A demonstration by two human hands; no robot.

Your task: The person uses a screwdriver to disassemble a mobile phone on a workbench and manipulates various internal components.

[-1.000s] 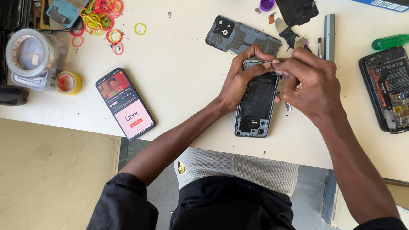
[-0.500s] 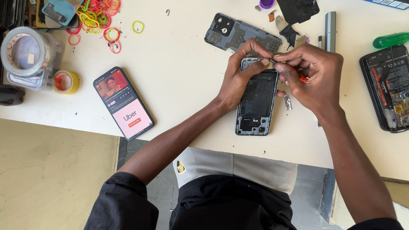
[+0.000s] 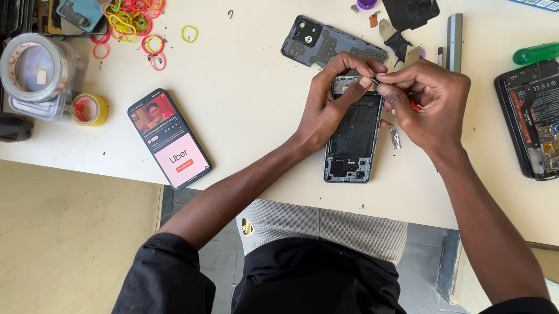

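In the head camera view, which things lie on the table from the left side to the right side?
Clear tape roll → small yellow tape roll → lit smartphone → left hand → opened black phone → right hand → second opened phone.

Single head-worn view, steeply downward, close over the pale table (image 3: pixel 244 102) edge and lap.

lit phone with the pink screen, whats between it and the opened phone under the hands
Only bare cream tabletop separates the lit pink-screened phone from the opened black phone, apart from the left forearm, per the head view.
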